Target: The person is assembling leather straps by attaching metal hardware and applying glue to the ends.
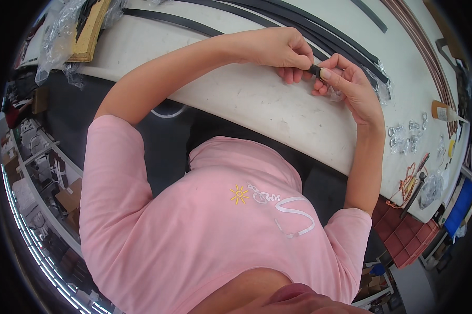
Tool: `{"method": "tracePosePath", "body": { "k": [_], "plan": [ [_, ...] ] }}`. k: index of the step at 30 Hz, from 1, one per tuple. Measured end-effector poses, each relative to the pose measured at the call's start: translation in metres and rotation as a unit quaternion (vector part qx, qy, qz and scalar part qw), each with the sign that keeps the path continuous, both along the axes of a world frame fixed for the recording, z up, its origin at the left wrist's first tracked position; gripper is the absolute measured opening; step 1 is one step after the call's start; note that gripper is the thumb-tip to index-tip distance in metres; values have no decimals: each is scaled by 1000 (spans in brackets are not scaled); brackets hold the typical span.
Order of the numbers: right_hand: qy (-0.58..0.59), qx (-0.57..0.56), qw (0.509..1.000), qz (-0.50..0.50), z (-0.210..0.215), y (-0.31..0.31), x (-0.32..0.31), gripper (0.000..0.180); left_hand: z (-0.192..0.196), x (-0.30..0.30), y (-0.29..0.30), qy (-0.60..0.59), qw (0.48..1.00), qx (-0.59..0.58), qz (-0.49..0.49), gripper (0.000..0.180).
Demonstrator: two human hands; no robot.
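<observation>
Above the table's near side, my two hands meet over a small black strap-like piece [315, 71]. My left hand [284, 49] pinches one end of it between thumb and forefinger, its other fingers curled below. My right hand [355, 88] grips the other end, the thumb pressed on top. Most of the piece is covered by fingers, so its full shape cannot be made out. Just beyond both hands lie several long black straps [327, 32], their right ends partly wrapped in clear plastic [384, 89].
Several small shiny metal fittings [403, 140] lie right on the white table [236, 99], near an orange-brown bottle [443, 111]. Long brown strips [429, 57] curve along the far right. Clear wrapping [58, 42] and a yellowish block [93, 34] sit far left. A red crate [400, 230] stands below.
</observation>
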State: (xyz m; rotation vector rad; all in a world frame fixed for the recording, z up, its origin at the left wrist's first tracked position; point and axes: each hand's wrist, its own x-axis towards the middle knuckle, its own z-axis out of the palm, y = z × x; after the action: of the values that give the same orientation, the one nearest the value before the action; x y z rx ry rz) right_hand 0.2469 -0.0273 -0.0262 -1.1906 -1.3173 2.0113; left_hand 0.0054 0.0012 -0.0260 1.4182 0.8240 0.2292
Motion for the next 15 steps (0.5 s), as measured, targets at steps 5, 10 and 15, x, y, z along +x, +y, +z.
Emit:
{"method": "tracePosePath", "body": {
  "k": [5, 10, 15],
  "plan": [
    [-5, 0, 1000, 3, 1, 0, 0, 18, -2, 0, 0, -3, 999, 24, -31, 22],
    [-2, -2, 1000, 1, 0, 0, 0, 18, -2, 0, 0, -4, 1000, 5, -18, 22],
    [-6, 0, 1000, 4, 0, 0, -1, 18, -2, -1, -1, 3, 999, 21, -34, 24]
  ]
}}
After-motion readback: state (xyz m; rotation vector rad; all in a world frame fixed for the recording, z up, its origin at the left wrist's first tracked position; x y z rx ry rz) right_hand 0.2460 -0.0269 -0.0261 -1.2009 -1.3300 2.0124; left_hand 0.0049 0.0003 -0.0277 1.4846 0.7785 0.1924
